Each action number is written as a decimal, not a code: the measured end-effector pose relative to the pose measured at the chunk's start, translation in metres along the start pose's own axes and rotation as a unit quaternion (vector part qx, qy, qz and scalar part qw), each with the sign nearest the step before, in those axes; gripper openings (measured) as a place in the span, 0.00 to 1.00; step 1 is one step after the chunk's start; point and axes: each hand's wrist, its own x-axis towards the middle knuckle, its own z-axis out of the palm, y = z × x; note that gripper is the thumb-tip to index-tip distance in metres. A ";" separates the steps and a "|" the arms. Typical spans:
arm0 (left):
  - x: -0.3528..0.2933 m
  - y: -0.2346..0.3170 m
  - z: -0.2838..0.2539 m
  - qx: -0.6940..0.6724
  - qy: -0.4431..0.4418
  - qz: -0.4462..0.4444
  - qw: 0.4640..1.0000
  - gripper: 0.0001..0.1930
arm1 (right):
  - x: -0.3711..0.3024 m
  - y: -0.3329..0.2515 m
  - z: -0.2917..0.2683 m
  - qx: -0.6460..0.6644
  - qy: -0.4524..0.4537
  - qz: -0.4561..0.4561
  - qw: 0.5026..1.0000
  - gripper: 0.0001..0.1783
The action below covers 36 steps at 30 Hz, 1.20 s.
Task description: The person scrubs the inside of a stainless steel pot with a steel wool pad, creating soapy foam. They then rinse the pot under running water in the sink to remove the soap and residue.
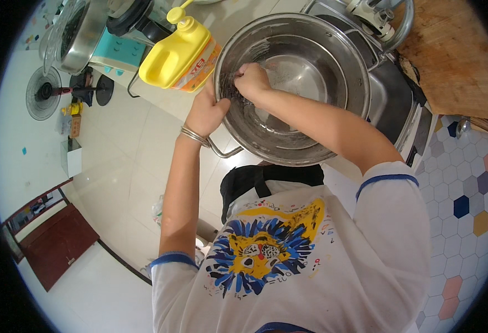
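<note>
A large, wide stainless steel pot (296,145) with looped side handles sits tilted at the sink's edge, its mouth facing me. My left hand (206,114), wearing bangles at the wrist, is closed on the pot's left rim, thumb on the inner side. Inside the pot, my right hand (252,82) is closed and pressed to the left inner wall. Whatever its fingers hold is hidden. Greyish wet smears mark the wall around it. Just left of the rim stands a big yellow jug (180,50) with a pump top and an orange label.
A metal sink (391,102) and faucet (405,28) lie right of the pot, beside a wooden board (458,55). At the upper left are a turquoise appliance (119,53), a steel pot (83,36) and a glass lid (43,93). Hexagonal tiles (460,183) cover the right wall.
</note>
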 end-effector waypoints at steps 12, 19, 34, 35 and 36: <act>-0.001 0.000 -0.001 -0.016 0.001 -0.007 1.000 0.32 | 0.025 0.000 -0.008 0.048 0.009 0.072 0.996 0.08; 0.001 -0.004 0.000 -0.002 0.003 0.000 1.000 0.30 | -0.005 0.000 0.000 0.013 -0.052 0.019 0.998 0.07; -0.002 0.000 -0.001 -0.017 0.015 -0.001 1.000 0.28 | 0.059 0.008 -0.021 0.226 0.158 0.090 0.957 0.05; 0.000 0.000 0.000 -0.012 0.015 0.003 1.000 0.28 | 0.057 0.007 -0.024 0.241 0.168 0.102 0.950 0.05; 0.001 -0.001 0.001 -0.007 0.015 0.007 1.000 0.28 | 0.051 0.010 -0.015 0.191 0.152 0.085 0.966 0.06</act>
